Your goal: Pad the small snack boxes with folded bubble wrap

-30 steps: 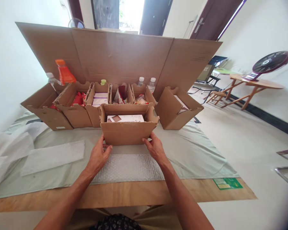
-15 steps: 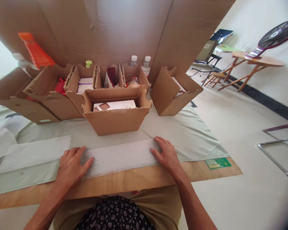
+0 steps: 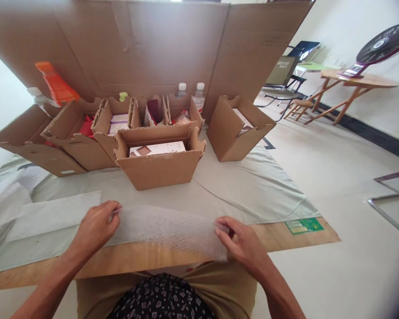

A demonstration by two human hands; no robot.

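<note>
A strip of bubble wrap [image 3: 169, 230] stretches between my two hands above the table's front edge, tilted and somewhat blurred. My left hand [image 3: 99, 223] pinches its upper left corner between thumb and fingers. At the other end my right hand [image 3: 237, 239] is closed on the right corner, thumb against the fingertips. Beyond the strip stands an open cardboard box [image 3: 161, 170] with a white carton [image 3: 166, 147] inside. To the left of my left hand, a flat white wrapping sheet [image 3: 58, 215] lies on the cloth.
Several cardboard bins [image 3: 111, 119] stand in a row at the back, holding packets. Another cardboard box [image 3: 236, 133] is at the right. A tall cardboard panel [image 3: 173, 44] rises behind, with bottles [image 3: 198, 97] before it. A fan [image 3: 379, 46] stands on a wooden table [image 3: 369, 79].
Both hands have gone from resting open on the bubble wrap to gripping its ends. The strip has lifted off the table, and its right end has come nearer me.
</note>
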